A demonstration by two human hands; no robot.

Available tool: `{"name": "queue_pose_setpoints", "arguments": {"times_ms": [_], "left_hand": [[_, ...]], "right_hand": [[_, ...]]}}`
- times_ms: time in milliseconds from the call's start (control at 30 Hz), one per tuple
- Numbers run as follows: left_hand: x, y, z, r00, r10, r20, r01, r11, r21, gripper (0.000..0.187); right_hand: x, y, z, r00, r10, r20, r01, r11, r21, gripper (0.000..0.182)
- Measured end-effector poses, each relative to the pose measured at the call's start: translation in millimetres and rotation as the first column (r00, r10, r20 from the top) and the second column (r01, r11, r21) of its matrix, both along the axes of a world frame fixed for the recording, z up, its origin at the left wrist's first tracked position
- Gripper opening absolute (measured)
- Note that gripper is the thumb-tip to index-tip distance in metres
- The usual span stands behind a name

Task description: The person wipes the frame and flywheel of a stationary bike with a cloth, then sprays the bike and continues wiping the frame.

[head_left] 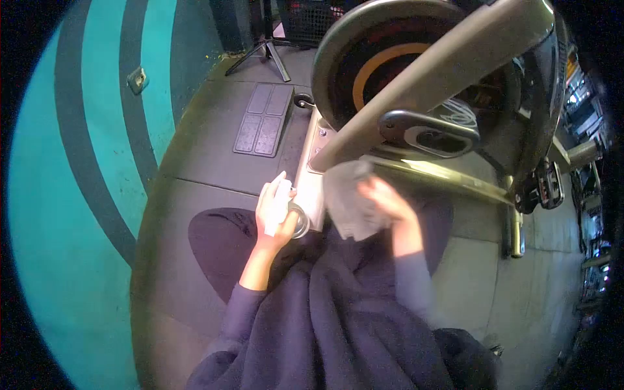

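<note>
My left hand is closed around a white bottle-like object, held upright just left of the exercise bike's pale front base bar. A round wheel-like part shows right beside my left thumb, at the near end of that bar. In my right hand, somewhat blurred by motion, is a grey cloth that hangs down over my lap. The cloth overlaps the lower end of the bike's slanted frame tube in this view. A pedal sits above and to the right of my right hand.
The bike's large flywheel rises ahead, and a lower frame bar runs to the right. A dark stepped block lies on the grey floor, with a tripod stand behind it. A teal striped wall stands left.
</note>
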State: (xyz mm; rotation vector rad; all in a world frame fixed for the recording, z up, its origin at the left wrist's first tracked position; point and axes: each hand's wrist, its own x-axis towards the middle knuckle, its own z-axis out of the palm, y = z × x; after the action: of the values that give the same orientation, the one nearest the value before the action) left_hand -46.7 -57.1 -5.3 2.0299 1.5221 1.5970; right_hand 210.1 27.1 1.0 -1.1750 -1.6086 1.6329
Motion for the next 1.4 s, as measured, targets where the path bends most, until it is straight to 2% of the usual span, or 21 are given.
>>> {"name": "queue_pose_setpoints", "arguments": {"times_ms": [67, 100, 167, 200, 267, 333, 367, 467, 567, 700, 833, 900, 967, 1033, 1067, 1167, 1200, 1267, 1333, 1367, 1400], "left_hand": [[-1, 2, -1, 1.000, 0.002, 0.022, -0.003, 1.000, 0.010, 0.054], [0, 1, -2, 0.999, 0.000, 0.053, 0.000, 1.000, -0.006, 0.055], [0, 0, -4, 0.997, -0.011, 0.074, 0.012, 1.000, -0.007, 0.055], [-1, 1, -4, 0.998, -0.019, 0.065, 0.018, 1.000, 0.013, 0.055], [-1, 3, -3, 1.000, -0.019, 0.022, 0.018, 0.999, 0.050, 0.054], [-2, 3, 0, 0.999, 0.001, -0.041, 0.002, 0.997, 0.081, 0.053], [-2, 3, -1, 0.999, -0.001, -0.044, 0.005, 0.996, 0.094, 0.053], [-2, 4, -3, 0.999, -0.006, -0.044, 0.011, 0.994, 0.107, 0.051], [-2, 2, -4, 0.999, 0.000, -0.033, 0.002, 0.998, 0.067, 0.050], [-2, 4, -1, 0.999, 0.011, -0.051, -0.010, 1.000, 0.018, 0.050], [-2, 2, 0, 0.998, 0.017, -0.063, -0.016, 1.000, 0.025, 0.050], [-2, 3, -4, 0.999, 0.000, -0.040, 0.002, 0.999, 0.042, 0.050], [-3, 3, -4, 0.999, -0.005, -0.038, 0.008, 0.998, 0.068, 0.049], [-4, 2, -3, 0.998, -0.002, -0.059, 0.008, 0.995, 0.103, 0.049], [-5, 4, -5, 0.999, -0.009, -0.046, 0.015, 0.992, 0.125, 0.048], [-6, 0, 3, 0.998, -0.027, -0.056, 0.033, 0.993, 0.116, 0.048], [-6, 0, 2, 0.998, -0.035, -0.044, 0.040, 0.990, 0.132, 0.048], [-6, 0, 2, 0.998, -0.030, -0.051, 0.036, 0.991, 0.131, 0.049], [-6, -1, -1, 0.998, -0.024, -0.052, 0.030, 0.992, 0.124, 0.050], [-7, 0, -2, 0.998, -0.020, -0.052, 0.026, 0.992, 0.122, 0.050], [-7, 0, -2, 0.998, -0.015, -0.053, 0.021, 0.993, 0.120, 0.051]], "right_hand": [[40, -9, 30, 0.967, -0.254, 0.035, 0.244, 0.954, 0.175, 0.058], [60, -10, 50, 0.956, -0.283, -0.074, 0.291, 0.899, 0.328, 0.052], [88, -12, 102, 0.962, -0.173, -0.212, 0.272, 0.697, 0.663, 0.039], [89, -14, 136, 0.978, -0.146, -0.147, 0.204, 0.554, 0.807, 0.032], [63, -14, 206, 0.903, -0.393, 0.176, -0.128, 0.144, 0.981, 0.050], [17, -9, 223, 0.619, -0.769, 0.157, -0.364, -0.104, 0.926, 0.060], [12, 0, 219, 0.478, -0.828, 0.294, -0.496, 0.022, 0.868, 0.065], [-4, 56, 154, 0.413, -0.872, 0.263, -0.608, -0.049, 0.792, 0.057], [-22, 69, 115, 0.361, -0.908, 0.212, -0.703, -0.115, 0.702, 0.046], [-46, 70, 103, 0.278, -0.927, 0.253, -0.741, -0.039, 0.671, 0.038], [-73, 77, 53, 0.136, -0.883, 0.449, -0.870, 0.110, 0.480, 0.038], [-82, 75, 16, 0.175, -0.791, 0.586, -0.906, 0.103, 0.410, 0.042], [-85, 93, -62, 0.261, -0.717, 0.646, -0.909, 0.042, 0.414, 0.051], [-94, 87, -93, 0.210, -0.675, 0.707, -0.956, 0.008, 0.292, 0.056], [-96, 87, -104, 0.275, -0.698, 0.661, -0.942, -0.059, 0.330, 0.051], [-98, 86, -99, 0.372, -0.591, 0.716, -0.879, 0.025, 0.477, 0.046], [-98, 87, -94, 0.419, -0.602, 0.680, -0.838, 0.032, 0.545, 0.042], [-82, 109, -86, 0.288, -0.870, 0.400, -0.893, -0.093, 0.441, 0.039], [-75, 95, -42, 0.322, -0.863, 0.389, -0.810, -0.038, 0.585, 0.035], [-77, 76, 6, 0.444, -0.742, 0.503, -0.659, 0.109, 0.744, 0.032], [-70, 83, 14, 0.448, -0.791, 0.416, -0.659, 0.021, 0.751, 0.026]]}}
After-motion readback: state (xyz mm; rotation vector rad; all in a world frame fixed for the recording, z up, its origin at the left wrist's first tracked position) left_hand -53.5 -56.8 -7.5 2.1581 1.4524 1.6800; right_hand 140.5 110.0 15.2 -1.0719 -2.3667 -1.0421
